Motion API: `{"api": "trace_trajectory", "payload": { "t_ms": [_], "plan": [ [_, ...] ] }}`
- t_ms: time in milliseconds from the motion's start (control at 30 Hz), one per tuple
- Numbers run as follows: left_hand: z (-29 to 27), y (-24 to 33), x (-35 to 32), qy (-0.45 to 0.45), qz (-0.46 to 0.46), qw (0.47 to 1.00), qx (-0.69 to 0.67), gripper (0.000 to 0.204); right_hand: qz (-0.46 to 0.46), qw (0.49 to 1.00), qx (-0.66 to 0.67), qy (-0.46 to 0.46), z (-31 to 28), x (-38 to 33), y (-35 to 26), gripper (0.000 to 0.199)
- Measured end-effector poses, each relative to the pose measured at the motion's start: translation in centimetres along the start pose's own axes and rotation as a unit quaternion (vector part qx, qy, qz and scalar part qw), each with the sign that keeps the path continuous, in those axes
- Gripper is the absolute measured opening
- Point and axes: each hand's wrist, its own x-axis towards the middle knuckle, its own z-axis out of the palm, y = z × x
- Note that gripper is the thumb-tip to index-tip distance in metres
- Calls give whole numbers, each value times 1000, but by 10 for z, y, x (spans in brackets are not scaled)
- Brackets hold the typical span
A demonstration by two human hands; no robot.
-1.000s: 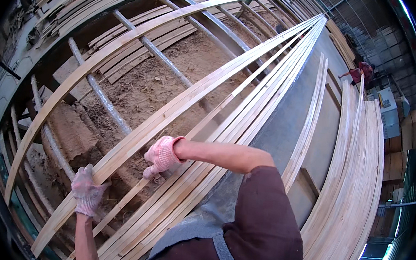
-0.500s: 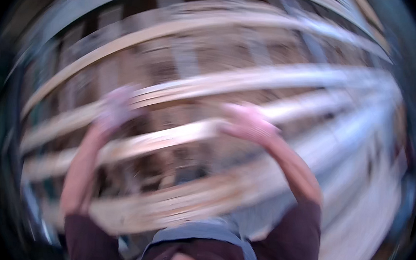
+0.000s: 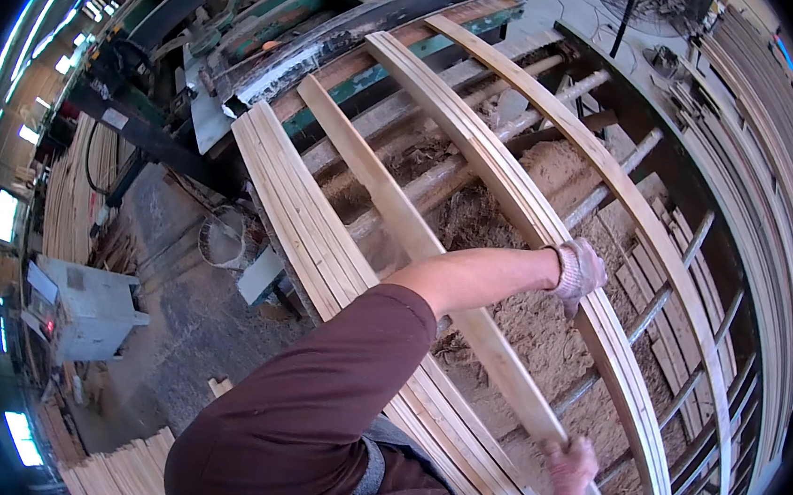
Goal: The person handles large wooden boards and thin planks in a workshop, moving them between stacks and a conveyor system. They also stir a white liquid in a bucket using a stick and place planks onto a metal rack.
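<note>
My left hand (image 3: pixel 579 275), in a pale knitted glove, reaches across and closes over a narrow stack of long planks (image 3: pixel 481 146). My right hand (image 3: pixel 571 468), gloved too, is closed on a single long board (image 3: pixel 399 215) near its lower end. That board lies between the held stack and a wider row of planks (image 3: pixel 310 216) close to my body. Beyond the stack lies another single board (image 3: pixel 602 157). All of them rest across the metal rollers (image 3: pixel 598 204) of a frame. The undersides of both grips are hidden.
Sawdust (image 3: pixel 540 331) and loose slats (image 3: pixel 660 313) lie under the rollers. A green-and-rusty machine (image 3: pixel 339 44) stands at the far end. More long boards (image 3: pixel 754 147) are piled at the far right. A grey cabinet (image 3: pixel 84 310) and a round bin (image 3: pixel 225 240) stand on the floor at left.
The view has swung round and sharpened from a blur. Both hands, earlier blurred and apart over the boards, are now on the right, closed on the plank stack and the single board.
</note>
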Motion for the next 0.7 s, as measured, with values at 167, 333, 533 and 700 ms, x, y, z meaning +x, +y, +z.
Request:
{"api": "trace_trajectory", "payload": {
  "t_ms": [167,333,533,700],
  "plan": [
    [11,1,-6,4,-11,1000,-2,75,56,996,43,46,22,-71,-29,47],
    [17,19,-30,-28,9,999,22,74,9,975,212,61,15,-79,4,29],
    [16,71,-178,-65,-16,988,-138,93,-38,911,333,239,-74,-51,-49,22],
    [87,110,-228,93,-45,983,-151,95,-206,972,-66,87,63,8,57,57]
  ]
}}
